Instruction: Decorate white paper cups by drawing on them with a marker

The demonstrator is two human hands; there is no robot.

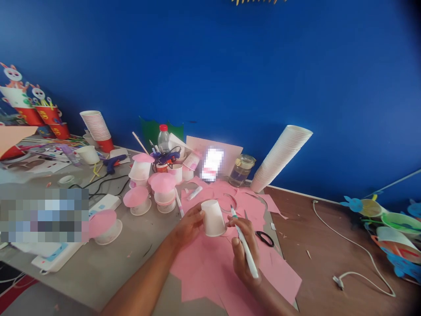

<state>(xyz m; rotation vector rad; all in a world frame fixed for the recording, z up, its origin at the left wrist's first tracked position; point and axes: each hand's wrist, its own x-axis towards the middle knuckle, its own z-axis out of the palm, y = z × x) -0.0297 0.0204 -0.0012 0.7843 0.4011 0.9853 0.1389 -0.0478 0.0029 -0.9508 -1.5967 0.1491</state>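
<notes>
Between my hands a white paper cup (pixel 213 218) is upside down, its wide rim at the bottom. My left hand (pixel 190 226) grips the cup by its left side. In my right hand (pixel 245 245) is a white marker (pixel 246 252), its dark tip pointing up and a little apart from the cup. The fingertips of that hand are close to the cup's right side. Pink paper (pixel 210 272) with cut edges lies under both hands. Scissors (pixel 265 238) with black handles rest on it beside my right hand, their blades partly covered.
Several upturned cups topped with pink paper discs (pixel 136 196) stand to the left. A tall leaning stack of white cups (pixel 283 156), a glass jar (pixel 241 170) and a lit phone (pixel 212 163) are at the back. A glue gun (pixel 115 163) and power strip (pixel 77 232) lie left.
</notes>
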